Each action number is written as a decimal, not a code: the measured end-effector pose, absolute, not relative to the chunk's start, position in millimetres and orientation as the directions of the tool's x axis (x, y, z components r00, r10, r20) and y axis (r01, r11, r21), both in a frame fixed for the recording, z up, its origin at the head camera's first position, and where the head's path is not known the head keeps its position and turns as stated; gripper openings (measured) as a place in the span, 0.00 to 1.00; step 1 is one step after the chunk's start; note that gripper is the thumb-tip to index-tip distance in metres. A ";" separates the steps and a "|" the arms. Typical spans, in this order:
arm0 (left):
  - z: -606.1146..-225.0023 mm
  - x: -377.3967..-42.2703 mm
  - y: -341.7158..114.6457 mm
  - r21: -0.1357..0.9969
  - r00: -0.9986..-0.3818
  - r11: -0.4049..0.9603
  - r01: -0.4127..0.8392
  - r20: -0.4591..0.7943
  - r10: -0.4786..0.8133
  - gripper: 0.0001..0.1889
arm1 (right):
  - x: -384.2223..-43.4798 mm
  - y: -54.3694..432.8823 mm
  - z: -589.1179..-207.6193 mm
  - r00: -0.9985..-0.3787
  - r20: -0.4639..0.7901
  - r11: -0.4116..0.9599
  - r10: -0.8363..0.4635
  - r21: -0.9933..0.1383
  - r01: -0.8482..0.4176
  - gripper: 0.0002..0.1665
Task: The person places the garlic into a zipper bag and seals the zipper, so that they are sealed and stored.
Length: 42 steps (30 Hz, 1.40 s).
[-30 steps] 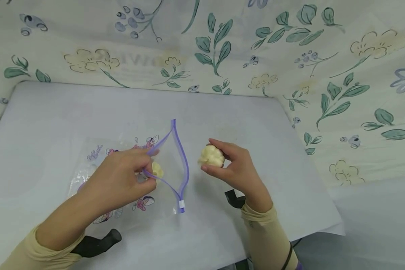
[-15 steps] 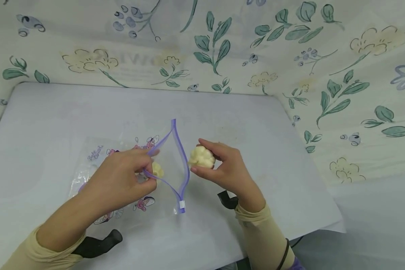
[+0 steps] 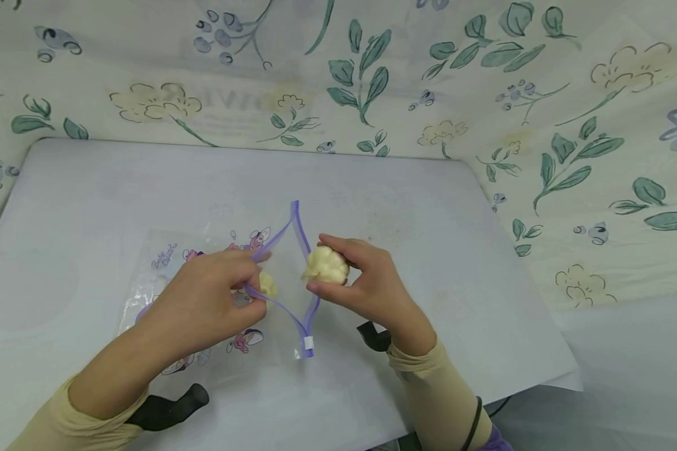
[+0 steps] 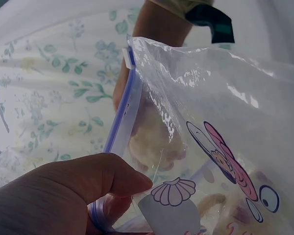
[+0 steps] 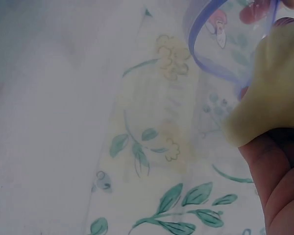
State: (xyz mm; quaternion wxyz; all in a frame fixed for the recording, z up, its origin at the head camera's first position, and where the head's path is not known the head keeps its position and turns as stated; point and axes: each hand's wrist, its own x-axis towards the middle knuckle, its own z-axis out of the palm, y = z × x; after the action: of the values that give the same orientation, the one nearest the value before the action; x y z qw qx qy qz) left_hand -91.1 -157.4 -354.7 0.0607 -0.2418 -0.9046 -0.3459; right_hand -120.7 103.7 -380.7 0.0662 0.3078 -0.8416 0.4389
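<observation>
My left hand (image 3: 211,300) pinches the near lip of a clear zip bag (image 3: 282,338) with a purple zip edge and printed pink figures, holding its mouth wide apart. The right hand (image 3: 372,282) grips a pale yellow garlic bulb (image 3: 328,265) between thumb and fingers, right at the bag's mouth, where it overlaps the far purple edge. Inside the bag lies another garlic bulb (image 4: 242,210), partly hidden behind the print; the left hand covers much of it in the head view. In the right wrist view, the held bulb's neck (image 5: 240,129) points toward the purple rim.
A white tabletop (image 3: 429,207) lies under the bag, with a floral cloth (image 3: 406,69) hanging behind and to the right. Black straps (image 3: 172,410) stick out at both wrists. A white slider (image 3: 308,343) sits at the zip's near end.
The right hand has moved left with the garlic bulb, from beside the bag to its mouth. The left hand keeps its hold on the bag.
</observation>
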 end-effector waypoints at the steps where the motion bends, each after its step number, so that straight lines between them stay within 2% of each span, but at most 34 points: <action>1: -354.9 -91.0 -157.5 0.595 -0.876 0.645 0.479 0.277 0.395 0.14 | -120.7 102.5 -380.8 -0.799 0.382 0.422 -0.464 -0.698 -0.579 0.39; 9: -355.9 -90.3 -158.3 0.591 -0.857 0.622 0.514 0.321 0.403 0.14 | -122.0 95.4 -381.8 -0.763 0.417 0.421 -0.493 -0.653 -0.629 0.40; 20: -356.3 -90.5 -158.2 0.587 -0.847 0.612 0.530 0.330 0.418 0.14 | -120.6 85.8 -380.1 -0.754 0.417 0.444 -0.507 -0.624 -0.643 0.42; 29: -356.2 -90.9 -157.2 0.579 -0.843 0.615 0.535 0.328 0.426 0.14 | -120.1 79.3 -379.1 -0.716 0.451 0.424 -0.532 -0.590 -0.687 0.47; 37: -356.0 -90.8 -157.3 0.574 -0.843 0.619 0.536 0.330 0.425 0.13 | -119.0 77.4 -378.2 -0.694 0.466 0.410 -0.549 -0.574 -0.709 0.55; 42: -356.2 -90.0 -157.4 0.572 -0.850 0.630 0.524 0.309 0.427 0.13 | -118.3 78.9 -377.4 -0.677 0.498 0.406 -0.542 -0.550 -0.730 0.55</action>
State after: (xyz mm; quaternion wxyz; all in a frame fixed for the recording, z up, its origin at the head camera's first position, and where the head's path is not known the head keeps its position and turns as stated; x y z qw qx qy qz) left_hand -90.0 -157.4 -356.2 0.0719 -0.2642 -0.9000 -0.3391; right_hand -118.3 78.9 -377.4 0.1213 0.3832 -0.8297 0.3873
